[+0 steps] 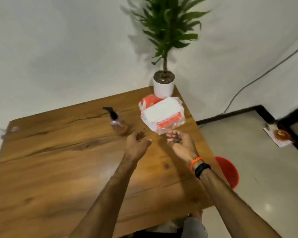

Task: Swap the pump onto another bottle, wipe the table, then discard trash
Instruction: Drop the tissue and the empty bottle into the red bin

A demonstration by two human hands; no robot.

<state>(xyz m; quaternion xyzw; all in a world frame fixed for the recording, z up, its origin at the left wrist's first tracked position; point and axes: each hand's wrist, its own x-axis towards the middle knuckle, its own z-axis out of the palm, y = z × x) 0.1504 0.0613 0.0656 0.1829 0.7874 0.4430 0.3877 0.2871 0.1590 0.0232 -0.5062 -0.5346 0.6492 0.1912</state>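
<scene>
Both hands hover above the wooden worktop (58, 169), holding nothing. The left hand (136, 145) has its fingers loosely curled, its grip slack, just right of the bottle (119, 125), which stands upright with its black pump (110, 112) on. The right hand (179, 143), palm up and fingers relaxed, sits just before the tissue pack (162, 114). A red bin (229, 170) stands on the floor beside the worktop's right edge.
</scene>
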